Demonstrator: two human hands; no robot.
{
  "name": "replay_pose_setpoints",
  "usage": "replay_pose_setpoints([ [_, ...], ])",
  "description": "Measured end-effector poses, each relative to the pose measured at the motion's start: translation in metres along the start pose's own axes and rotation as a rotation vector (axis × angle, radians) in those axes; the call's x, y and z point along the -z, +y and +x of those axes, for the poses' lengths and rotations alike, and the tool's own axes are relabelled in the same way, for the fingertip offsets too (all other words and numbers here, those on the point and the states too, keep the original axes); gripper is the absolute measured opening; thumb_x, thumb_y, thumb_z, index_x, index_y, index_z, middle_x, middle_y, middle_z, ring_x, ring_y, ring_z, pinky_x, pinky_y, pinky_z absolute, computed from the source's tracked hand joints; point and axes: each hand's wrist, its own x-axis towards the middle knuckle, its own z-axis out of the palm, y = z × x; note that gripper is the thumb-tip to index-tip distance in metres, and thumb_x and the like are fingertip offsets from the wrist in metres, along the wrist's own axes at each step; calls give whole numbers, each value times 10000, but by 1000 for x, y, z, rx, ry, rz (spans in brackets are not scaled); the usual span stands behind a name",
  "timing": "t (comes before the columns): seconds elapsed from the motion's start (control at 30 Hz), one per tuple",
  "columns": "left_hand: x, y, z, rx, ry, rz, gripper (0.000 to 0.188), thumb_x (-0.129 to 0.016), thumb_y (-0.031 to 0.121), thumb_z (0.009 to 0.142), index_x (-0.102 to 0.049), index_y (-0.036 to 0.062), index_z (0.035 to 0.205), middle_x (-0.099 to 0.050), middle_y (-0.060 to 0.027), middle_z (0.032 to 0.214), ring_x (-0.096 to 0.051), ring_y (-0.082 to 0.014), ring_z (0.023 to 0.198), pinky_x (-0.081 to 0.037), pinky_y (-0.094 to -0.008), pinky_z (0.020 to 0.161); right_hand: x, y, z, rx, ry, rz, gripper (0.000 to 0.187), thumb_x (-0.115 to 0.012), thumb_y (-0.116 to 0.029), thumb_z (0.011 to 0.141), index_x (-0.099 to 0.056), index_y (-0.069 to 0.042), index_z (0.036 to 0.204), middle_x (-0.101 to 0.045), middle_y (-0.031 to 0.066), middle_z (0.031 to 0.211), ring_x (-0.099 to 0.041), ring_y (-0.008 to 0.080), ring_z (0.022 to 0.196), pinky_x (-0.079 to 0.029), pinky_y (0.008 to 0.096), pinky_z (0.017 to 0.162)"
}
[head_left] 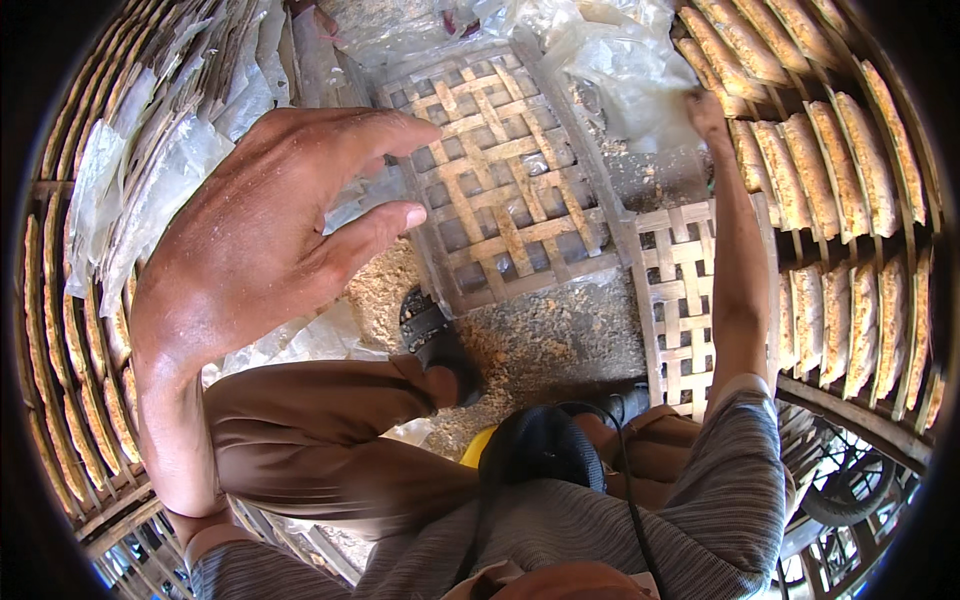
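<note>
Near curved left fingers (398, 130), a framed, woven-strip lattice (508, 177).

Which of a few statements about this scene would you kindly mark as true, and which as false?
1. The left hand is open, with nothing visible in its grip. True.
2. The right hand is beside the black wheel. False: it is beside the crumpled translucent sheeting.
3. The woven lattice panel in the middle has a frame. True.
4. The person's trousers are bright blue. False: they are brown.
5. Rows of orange-brown strips line the right side. True.
</note>
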Motion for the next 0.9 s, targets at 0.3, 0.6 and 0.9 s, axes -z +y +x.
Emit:
replay_pose_setpoints([
  [0.3,6,20,16,-127,46,20,420,-681,264,994,-645,32,1341,-676,-180,1300,-633,-316,1186,-500,-447,1034,256,-117,7,-242,-34,98,536,-621,-431,956,-683,20,1239,-741,258,1078,-713,358,1082,-528,426,968],
  [0.6,-48,81,52,-229,299,2,1021,-848,458,822,-319,25,1581,-467,-258,1532,-545,-396,1350,-389,-556,1202,338,-244,-82,-370,-236,1102,413,-605,-112,993,-531,135,1316,-697,209,1078,-735,247,914,-632,306,696],
  [0.9,-29,139,69,-674,606,-264,829,-851,431,835,-497,50,1481,-531,-225,1491,-534,-389,1366,-403,-536,1187,443,-255,-222,-586,-338,582,398,-631,-199,1022,-655,55,1327,-767,123,991,-694,101,650,-548,228,500],
])
